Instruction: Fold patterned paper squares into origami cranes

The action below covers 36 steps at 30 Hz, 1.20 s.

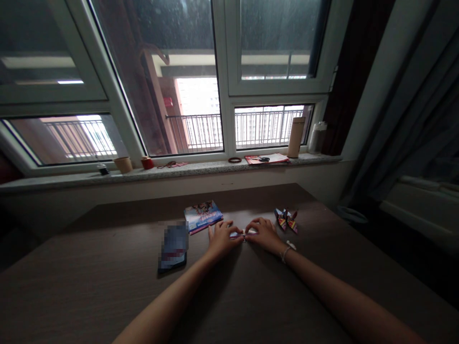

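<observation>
A small folded strip of paper [235,235], whitish with pink-purple edges, lies on the table between my hands. My left hand [221,239] pinches its left part, thumb and fingers bent over it. On the other side, my right hand [266,235] presses the right part with bent fingers, its thumb near the left thumb. Much of the strip is hidden under the fingers. Close to my right hand stands a pointed folded-paper piece [286,220] in several colours. Beyond my left hand is a stack of blue printed paper sheets [204,216].
A phone [173,248], its screen blurred, lies left on the brown table [118,267]. A small white object [291,245] sits by my right wrist. On the windowsill [204,168] are a tan bottle [296,137], scissors [264,159] on red papers, and cups.
</observation>
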{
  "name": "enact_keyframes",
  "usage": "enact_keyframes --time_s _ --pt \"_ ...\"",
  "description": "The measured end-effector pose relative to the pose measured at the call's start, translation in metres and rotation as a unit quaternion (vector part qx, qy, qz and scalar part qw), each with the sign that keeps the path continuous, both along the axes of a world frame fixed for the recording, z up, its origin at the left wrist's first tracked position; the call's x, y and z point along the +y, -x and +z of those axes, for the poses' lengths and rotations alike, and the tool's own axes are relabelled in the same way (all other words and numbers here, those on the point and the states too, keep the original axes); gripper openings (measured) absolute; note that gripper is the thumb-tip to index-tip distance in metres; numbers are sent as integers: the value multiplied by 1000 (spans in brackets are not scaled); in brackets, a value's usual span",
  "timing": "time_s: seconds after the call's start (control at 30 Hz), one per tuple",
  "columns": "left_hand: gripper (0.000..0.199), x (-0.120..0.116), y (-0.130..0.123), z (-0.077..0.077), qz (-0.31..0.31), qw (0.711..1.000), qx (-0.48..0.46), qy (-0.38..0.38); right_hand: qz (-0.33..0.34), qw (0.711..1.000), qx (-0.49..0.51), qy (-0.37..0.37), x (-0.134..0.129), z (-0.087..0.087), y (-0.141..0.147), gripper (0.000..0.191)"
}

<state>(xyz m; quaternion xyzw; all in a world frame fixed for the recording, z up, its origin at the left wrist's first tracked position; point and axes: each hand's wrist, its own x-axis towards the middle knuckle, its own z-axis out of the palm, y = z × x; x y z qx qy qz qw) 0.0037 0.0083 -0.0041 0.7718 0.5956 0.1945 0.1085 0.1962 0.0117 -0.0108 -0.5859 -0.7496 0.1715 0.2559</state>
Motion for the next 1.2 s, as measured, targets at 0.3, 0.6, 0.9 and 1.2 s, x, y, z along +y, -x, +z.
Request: enact_keyframes --time_s 0.3,0.6,0.9,1.2 --pt "24 3 -2 3 9 999 -16 35 -26 999 -3 32 4 0 4 23" --pt "25 3 -3 2 10 999 -19 30 -31 999 -1 29 3 0 6 20" --pt "28 0 -8 10 8 999 12 48 -34 998 6 43 7 -1 9 15" --pt "27 2 -7 8 14 999 10 52 -43 998 15 40 6 0 10 17"
